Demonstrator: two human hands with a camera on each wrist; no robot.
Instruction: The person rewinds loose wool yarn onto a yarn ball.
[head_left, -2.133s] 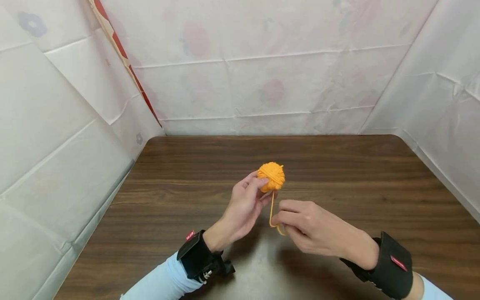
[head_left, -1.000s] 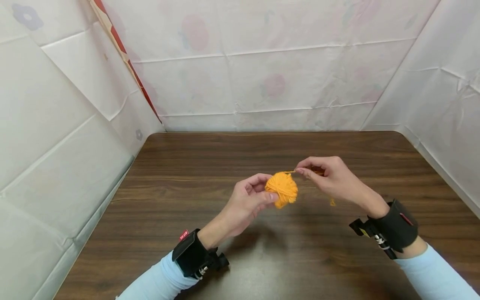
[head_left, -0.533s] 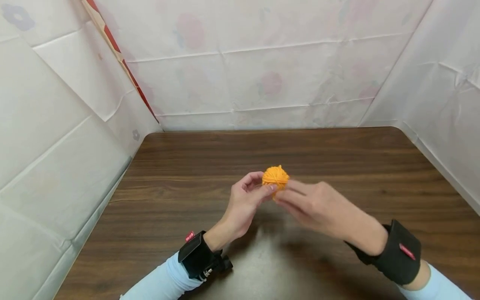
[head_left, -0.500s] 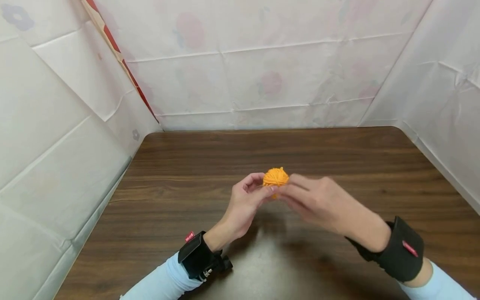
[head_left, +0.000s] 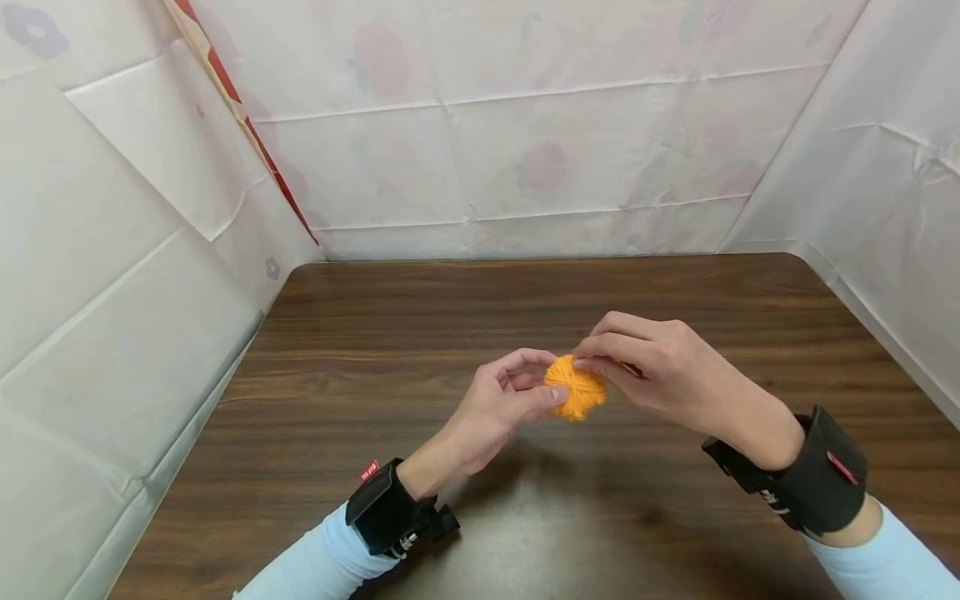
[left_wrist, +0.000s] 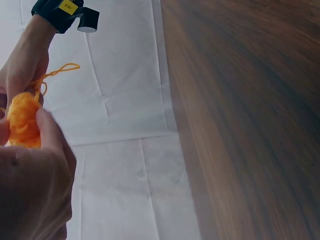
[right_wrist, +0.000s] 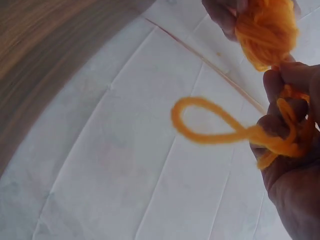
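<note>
A small ball of orange yarn (head_left: 574,388) hangs above the middle of the brown wooden table (head_left: 375,333). My left hand (head_left: 501,398) grips the ball from the left between thumb and fingers. My right hand (head_left: 647,363) sits at the ball's right and top, pinching the loose yarn strand. In the right wrist view the strand forms a loop (right_wrist: 210,124) sticking out of my right hand's fingers (right_wrist: 292,112), with the ball (right_wrist: 265,31) just above. The left wrist view shows the ball (left_wrist: 22,120) behind my left thumb (left_wrist: 50,132) and the yarn tail (left_wrist: 56,72) rising past it.
White floral-patterned sheeting (head_left: 525,133) walls the table in at the back, left and right. Black wrist straps (head_left: 813,475) sit on both forearms over light blue sleeves (head_left: 315,567). Nothing else lies on the tabletop.
My right hand has carried the strand around the ball, from below it to the right side, across the front and now to its top right. The left hand keeps hold of the ball.
</note>
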